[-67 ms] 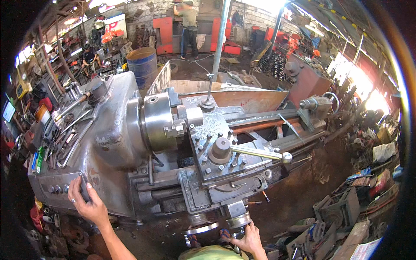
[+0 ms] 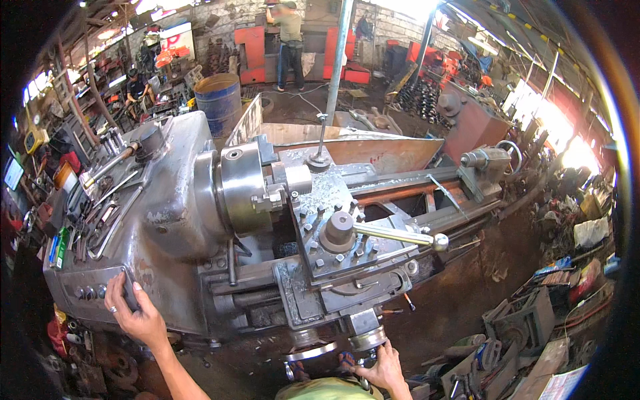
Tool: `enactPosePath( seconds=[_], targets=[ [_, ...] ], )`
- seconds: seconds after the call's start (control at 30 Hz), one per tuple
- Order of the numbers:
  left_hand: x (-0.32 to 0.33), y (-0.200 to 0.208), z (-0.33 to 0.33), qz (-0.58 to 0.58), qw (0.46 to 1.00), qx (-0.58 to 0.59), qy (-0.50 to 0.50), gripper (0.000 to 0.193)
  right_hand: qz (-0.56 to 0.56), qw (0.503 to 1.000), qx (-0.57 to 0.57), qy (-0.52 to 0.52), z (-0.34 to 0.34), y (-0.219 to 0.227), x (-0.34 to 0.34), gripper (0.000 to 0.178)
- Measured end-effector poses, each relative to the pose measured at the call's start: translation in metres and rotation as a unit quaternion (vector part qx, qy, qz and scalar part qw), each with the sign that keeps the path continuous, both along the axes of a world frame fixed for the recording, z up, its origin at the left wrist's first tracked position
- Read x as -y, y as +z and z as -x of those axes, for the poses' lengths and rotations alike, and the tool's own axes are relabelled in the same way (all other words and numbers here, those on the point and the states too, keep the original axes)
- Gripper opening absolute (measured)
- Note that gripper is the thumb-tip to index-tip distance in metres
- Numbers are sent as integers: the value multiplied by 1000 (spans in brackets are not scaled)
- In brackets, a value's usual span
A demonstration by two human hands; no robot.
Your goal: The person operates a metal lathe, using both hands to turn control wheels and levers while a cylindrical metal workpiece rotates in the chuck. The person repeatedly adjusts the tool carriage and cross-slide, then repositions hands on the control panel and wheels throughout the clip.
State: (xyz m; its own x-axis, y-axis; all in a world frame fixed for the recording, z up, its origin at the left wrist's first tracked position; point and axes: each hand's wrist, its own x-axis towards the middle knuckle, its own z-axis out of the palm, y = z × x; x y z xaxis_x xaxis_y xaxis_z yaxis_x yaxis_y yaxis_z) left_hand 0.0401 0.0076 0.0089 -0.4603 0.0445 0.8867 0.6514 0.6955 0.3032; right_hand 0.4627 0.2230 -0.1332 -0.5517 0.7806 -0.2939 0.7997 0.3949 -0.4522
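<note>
Mostly, all looks the same as a moment ago. The left hand [image 2: 143, 320] rests on the machine [image 2: 175, 200], fingers a little apart. The right hand [image 2: 384, 369] touches the small wheel [image 2: 367, 339]; I can't tell how tightly its fingers close. The metal piece [image 2: 300, 179] sits in the chuck [image 2: 245, 183].

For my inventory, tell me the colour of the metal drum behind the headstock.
The metal drum is blue, brownish around its open top; head view shows it best.
</note>
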Motion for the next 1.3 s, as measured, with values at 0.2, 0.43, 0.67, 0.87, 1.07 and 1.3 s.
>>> enactPosePath(
  seconds=[0.2,0.43,0.67,0.87,1.07,1.3],
  targets=[
    [0,-1,2,10,1000,-14,2,26,6,1000,6,-8,0,-1,-1,107],
    [-5,-1,4,3,1000,-22,4,25,-23,999,-27,1,2,-6,-5,107],
    [-5,0,3,9,1000,-18,10,25,11,1000,-18,-3,2,-7,-7,112],
    [-5,-1,4,7,1000,-21,2,25,34,999,-20,-4,1,-8,-9,114],
    [-3,-2,5,11,1000,-16,7,25,40,999,-22,1,0,-7,-11,115],
    [-3,-3,5,5,1000,-12,5,26,31,999,-13,5,1,-4,-11,114]
  ],
)
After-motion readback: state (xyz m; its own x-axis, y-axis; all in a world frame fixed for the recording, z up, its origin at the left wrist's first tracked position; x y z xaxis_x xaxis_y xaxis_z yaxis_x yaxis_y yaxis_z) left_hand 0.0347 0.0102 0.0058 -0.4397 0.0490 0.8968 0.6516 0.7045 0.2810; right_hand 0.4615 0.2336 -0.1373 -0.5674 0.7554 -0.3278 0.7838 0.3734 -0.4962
